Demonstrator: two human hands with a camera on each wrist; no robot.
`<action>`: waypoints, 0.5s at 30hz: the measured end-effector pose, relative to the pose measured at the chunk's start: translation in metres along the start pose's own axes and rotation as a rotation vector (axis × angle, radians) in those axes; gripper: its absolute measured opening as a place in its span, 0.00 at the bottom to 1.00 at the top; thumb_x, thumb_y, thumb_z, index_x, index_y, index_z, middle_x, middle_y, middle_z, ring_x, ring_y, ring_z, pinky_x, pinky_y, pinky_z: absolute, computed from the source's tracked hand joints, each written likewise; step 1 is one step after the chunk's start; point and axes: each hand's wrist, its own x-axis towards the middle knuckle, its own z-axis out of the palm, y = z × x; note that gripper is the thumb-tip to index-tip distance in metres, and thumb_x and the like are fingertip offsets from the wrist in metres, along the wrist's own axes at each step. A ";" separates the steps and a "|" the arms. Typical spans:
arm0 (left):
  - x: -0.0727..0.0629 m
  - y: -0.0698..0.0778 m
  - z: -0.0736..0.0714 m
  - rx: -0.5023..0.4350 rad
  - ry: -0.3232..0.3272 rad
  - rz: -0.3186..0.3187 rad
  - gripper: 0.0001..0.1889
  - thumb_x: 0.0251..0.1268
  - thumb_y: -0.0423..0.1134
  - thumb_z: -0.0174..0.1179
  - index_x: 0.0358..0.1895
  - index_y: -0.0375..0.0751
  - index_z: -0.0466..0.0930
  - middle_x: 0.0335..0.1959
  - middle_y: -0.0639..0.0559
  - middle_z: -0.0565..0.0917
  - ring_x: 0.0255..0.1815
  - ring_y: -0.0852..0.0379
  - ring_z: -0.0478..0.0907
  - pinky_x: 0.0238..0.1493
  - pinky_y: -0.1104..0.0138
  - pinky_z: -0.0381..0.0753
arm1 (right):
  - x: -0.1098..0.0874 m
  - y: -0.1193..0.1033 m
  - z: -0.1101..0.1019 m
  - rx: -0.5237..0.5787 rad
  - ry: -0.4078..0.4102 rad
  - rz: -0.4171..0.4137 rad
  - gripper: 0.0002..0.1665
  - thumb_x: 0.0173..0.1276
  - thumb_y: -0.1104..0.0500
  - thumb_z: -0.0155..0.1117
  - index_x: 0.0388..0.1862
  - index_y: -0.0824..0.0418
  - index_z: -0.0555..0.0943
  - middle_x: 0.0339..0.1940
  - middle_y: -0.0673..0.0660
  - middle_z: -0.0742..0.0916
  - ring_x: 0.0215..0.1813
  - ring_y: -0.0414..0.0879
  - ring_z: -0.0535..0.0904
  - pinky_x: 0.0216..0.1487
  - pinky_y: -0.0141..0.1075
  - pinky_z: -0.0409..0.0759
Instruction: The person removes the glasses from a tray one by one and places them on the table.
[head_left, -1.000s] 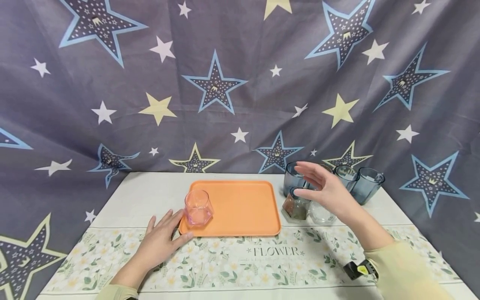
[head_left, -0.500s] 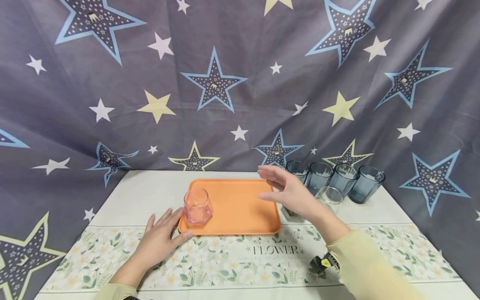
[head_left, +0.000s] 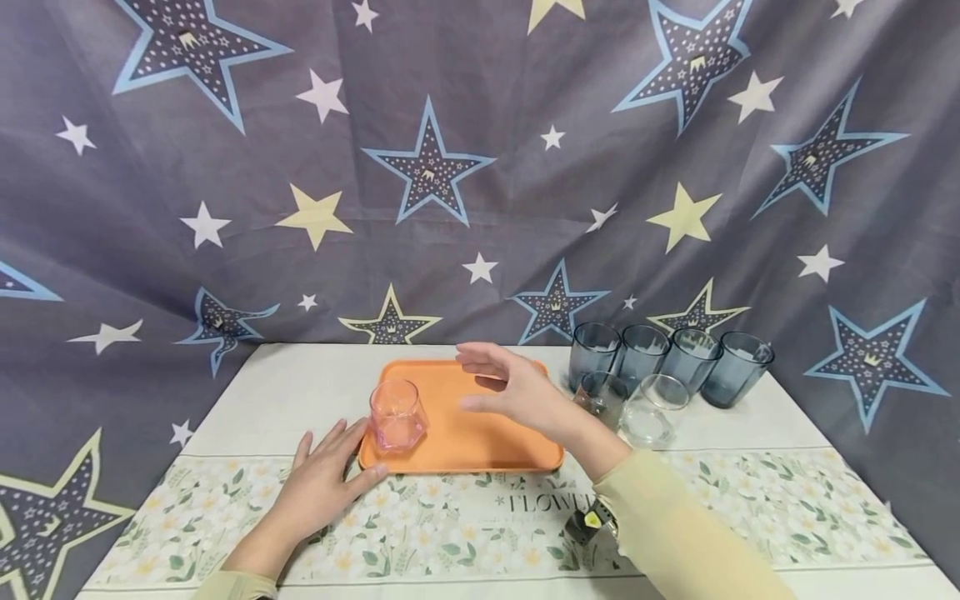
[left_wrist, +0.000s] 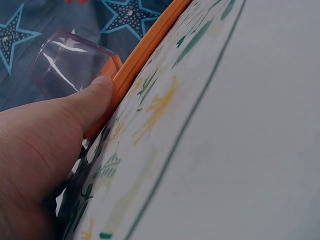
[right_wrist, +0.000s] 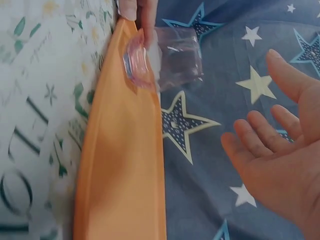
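Note:
An orange tray (head_left: pixel 465 417) lies on the table with a pink-tinted, facet-based glass (head_left: pixel 397 417) upright at its left end. My left hand (head_left: pixel 318 483) rests at the tray's left front corner, fingers spread along the edge. In the left wrist view its thumb (left_wrist: pixel 97 95) touches the tray rim beside the glass. Over the right half of the tray hovers my right hand (head_left: pixel 517 396), thumb and fingers apart, holding nothing. The right wrist view also shows this hand's curved, parted fingers (right_wrist: pixel 255 135) above the tray, with the pink glass (right_wrist: pixel 165 57) beyond.
Right of the tray stand a dark-tinted glass (head_left: pixel 602 398), partly behind my right wrist, and a clear glass (head_left: pixel 651 417). Behind them is a row of several blue-grey glass mugs (head_left: pixel 690 362). A star-patterned curtain (head_left: pixel 480 208) hangs at the table's back edge.
My right hand has moved left from above the glasses on the right to over the tray, still holding nothing. The left hand and the pink glass have stayed in place.

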 end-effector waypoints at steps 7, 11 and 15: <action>0.001 0.001 0.002 0.001 -0.001 -0.005 0.48 0.79 0.64 0.65 0.85 0.31 0.65 0.83 0.33 0.70 0.86 0.28 0.59 0.81 0.25 0.35 | 0.016 0.009 0.022 -0.030 -0.044 0.006 0.44 0.71 0.66 0.81 0.83 0.61 0.73 0.79 0.58 0.81 0.78 0.54 0.77 0.81 0.49 0.73; 0.000 0.001 0.003 0.007 0.006 -0.005 0.47 0.79 0.64 0.65 0.84 0.30 0.66 0.82 0.33 0.70 0.86 0.28 0.59 0.81 0.25 0.36 | 0.022 0.015 0.035 -0.054 -0.054 0.038 0.46 0.70 0.62 0.83 0.84 0.58 0.73 0.78 0.55 0.81 0.79 0.56 0.76 0.80 0.51 0.73; -0.001 0.001 0.004 0.016 0.019 0.003 0.47 0.79 0.64 0.66 0.84 0.30 0.67 0.82 0.32 0.71 0.85 0.28 0.60 0.81 0.25 0.37 | 0.027 0.021 0.045 -0.071 -0.068 0.046 0.49 0.69 0.60 0.84 0.85 0.55 0.71 0.79 0.57 0.80 0.79 0.58 0.75 0.81 0.54 0.73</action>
